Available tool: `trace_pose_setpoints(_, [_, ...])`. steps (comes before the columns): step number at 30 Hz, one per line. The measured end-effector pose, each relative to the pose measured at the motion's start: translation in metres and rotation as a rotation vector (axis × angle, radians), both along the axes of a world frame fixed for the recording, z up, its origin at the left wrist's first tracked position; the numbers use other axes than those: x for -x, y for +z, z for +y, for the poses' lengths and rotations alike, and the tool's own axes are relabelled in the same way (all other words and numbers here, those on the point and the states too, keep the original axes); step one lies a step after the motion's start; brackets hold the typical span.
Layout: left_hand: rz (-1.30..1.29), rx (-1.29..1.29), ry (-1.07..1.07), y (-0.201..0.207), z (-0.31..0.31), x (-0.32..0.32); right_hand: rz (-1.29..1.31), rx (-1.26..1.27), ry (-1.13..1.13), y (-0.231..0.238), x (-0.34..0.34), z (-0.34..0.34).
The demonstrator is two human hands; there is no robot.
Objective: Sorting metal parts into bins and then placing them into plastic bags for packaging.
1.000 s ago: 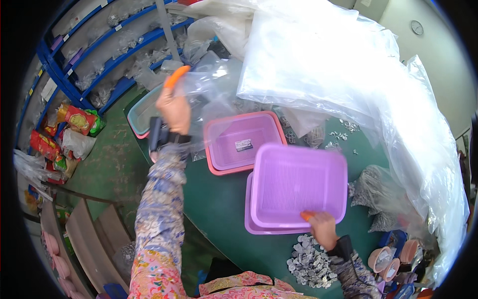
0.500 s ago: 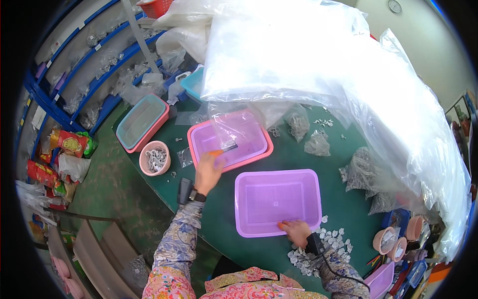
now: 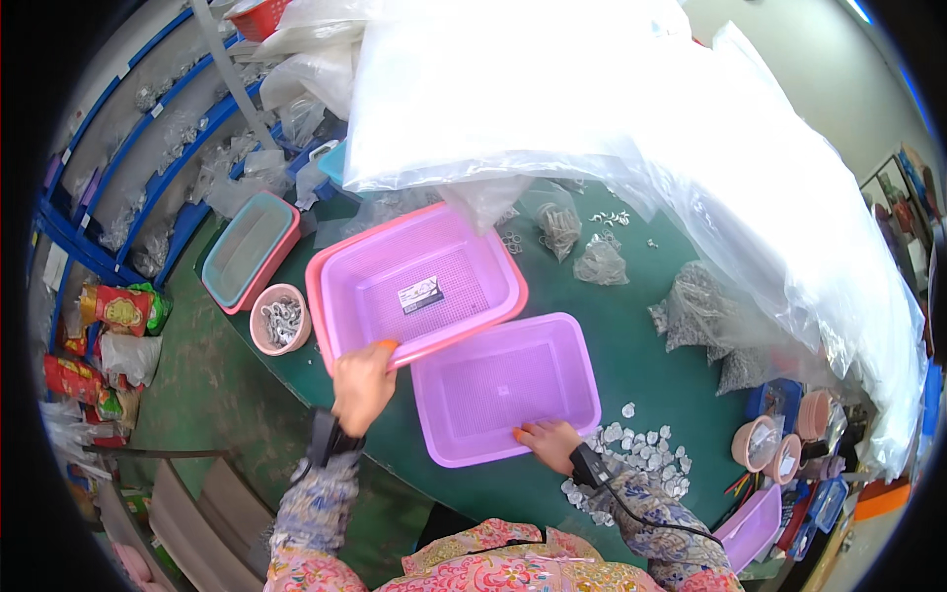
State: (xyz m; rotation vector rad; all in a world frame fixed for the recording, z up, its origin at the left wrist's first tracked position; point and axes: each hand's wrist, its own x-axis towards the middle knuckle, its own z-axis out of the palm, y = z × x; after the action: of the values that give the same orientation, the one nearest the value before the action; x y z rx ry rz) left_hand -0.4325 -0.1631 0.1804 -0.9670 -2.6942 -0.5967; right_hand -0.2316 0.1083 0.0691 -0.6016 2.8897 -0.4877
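Note:
My left hand [image 3: 363, 385] is closed on the front left rim of a pink basket [image 3: 458, 332] that has a purple basket [image 3: 498, 247] nested inside. A small printed card [image 3: 421, 295] lies on the inner basket's mesh bottom. The stack is tilted and overlaps the back edge of a second purple basket [image 3: 582, 370], which looks bare inside. On that basket's near right rim, my right hand [image 3: 549, 444] is closed, fingers over the edge. Beside the right wrist, many clear, flat pieces [image 3: 641, 452] lie loose on the green table [image 3: 641, 335].
Left of the stack stand a pink cup of metal parts [image 3: 280, 319] and a lidded teal-and-pink basket [image 3: 252, 247]. Bags of small parts [image 3: 695, 306] lie at the right. A large clear plastic sheet [image 3: 513, 99] hangs over the table's back.
My left hand has come back from inside the stack to its front rim. The stack is nearer and tilted, out from under the plastic. My right hand stays on the other basket.

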Motion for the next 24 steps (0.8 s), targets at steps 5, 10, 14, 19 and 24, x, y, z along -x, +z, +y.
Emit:
trace_pose_setpoints(5, [0.016, -0.204, -0.083, 0.059, 0.011, -0.070, 0.006, -0.112, 0.021, 0.006, 0.012, -0.008])
trace_pose_setpoints(10, [-0.027, -0.223, -0.239, 0.011, 0.030, -0.118, -0.015, 0.032, 0.008, 0.075, -0.041, -0.030])
trace_pose_setpoints(14, [-0.076, -0.056, -0.264, -0.059, 0.038, -0.136, -0.024, 0.348, 0.020, 0.115, -0.086, -0.032])
trace_pose_setpoints(19, [-0.154, 0.086, -0.247, -0.040, 0.040, -0.134, 0.084, 0.477, -0.491, 0.125, -0.079, 0.010])
trace_pose_setpoints(24, [-0.235, -0.372, 0.047, -0.035, 0.014, -0.126, -0.126, 0.821, -1.068, 0.014, -0.032, 0.090])
